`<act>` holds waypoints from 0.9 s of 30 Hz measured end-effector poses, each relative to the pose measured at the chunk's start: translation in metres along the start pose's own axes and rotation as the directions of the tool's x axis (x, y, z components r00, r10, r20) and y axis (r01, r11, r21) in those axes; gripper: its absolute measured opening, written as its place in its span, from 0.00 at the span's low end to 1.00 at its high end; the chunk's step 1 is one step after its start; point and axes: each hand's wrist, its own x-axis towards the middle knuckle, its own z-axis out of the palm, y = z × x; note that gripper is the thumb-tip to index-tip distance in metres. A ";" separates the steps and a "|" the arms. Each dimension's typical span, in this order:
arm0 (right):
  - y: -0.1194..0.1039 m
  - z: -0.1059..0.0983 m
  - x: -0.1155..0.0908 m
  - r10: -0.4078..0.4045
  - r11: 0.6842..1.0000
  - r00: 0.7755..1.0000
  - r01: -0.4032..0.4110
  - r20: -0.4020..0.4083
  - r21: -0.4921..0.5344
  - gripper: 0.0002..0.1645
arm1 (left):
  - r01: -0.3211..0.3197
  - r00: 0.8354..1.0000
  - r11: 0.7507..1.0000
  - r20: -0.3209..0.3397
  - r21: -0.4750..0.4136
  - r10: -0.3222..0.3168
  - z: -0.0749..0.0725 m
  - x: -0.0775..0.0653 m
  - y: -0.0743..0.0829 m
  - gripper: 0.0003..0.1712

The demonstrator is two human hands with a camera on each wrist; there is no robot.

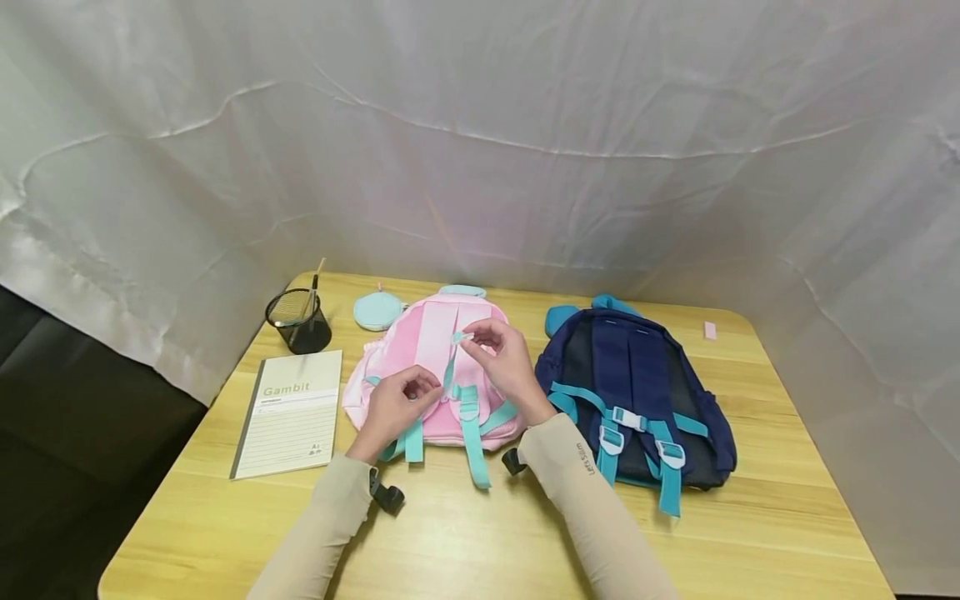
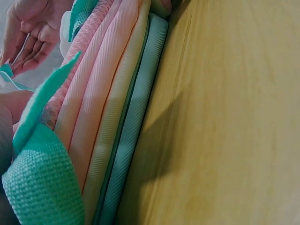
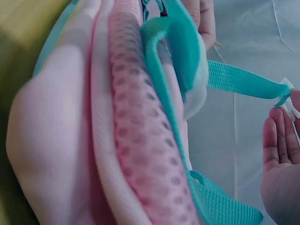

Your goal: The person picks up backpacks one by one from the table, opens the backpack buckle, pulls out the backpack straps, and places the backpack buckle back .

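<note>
A pink backpack with teal straps lies on the table, its strap side up. Above its middle, my right hand pinches the end of a narrow teal strap, at a white plastic buckle piece. This strap is drawn up off the bag. My left hand is lower on the bag, thumb and index finger meeting on the lower part of the same strap; its fingertips are mostly hidden in the wrist views. A wider teal strap hangs over the bag's near edge.
To the right lies a navy backpack with blue straps and white buckles. On the left are a notebook, a black mesh pen holder and a round light-blue pouch. A small pink block sits far right.
</note>
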 end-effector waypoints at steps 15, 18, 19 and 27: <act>0.005 -0.017 0.002 -0.003 0.999 1.000 0.003 -0.001 0.038 0.14 | 0.021 1.000 1.000 0.015 -0.005 -0.021 0.002 0.001 -0.001 0.06; 0.007 -0.020 0.002 0.000 0.999 1.000 0.000 0.007 0.047 0.14 | 0.018 1.000 1.000 0.000 -0.003 -0.018 0.002 0.001 -0.001 0.05; 0.008 -0.021 0.002 0.001 0.999 1.000 -0.002 0.010 0.048 0.14 | 0.017 1.000 1.000 -0.004 -0.001 -0.017 0.002 0.001 -0.001 0.06; 0.036 -0.024 0.007 0.022 0.999 1.000 -0.022 0.008 0.043 0.15 | -0.004 1.000 0.999 -0.004 0.038 0.004 -0.001 -0.001 0.002 0.05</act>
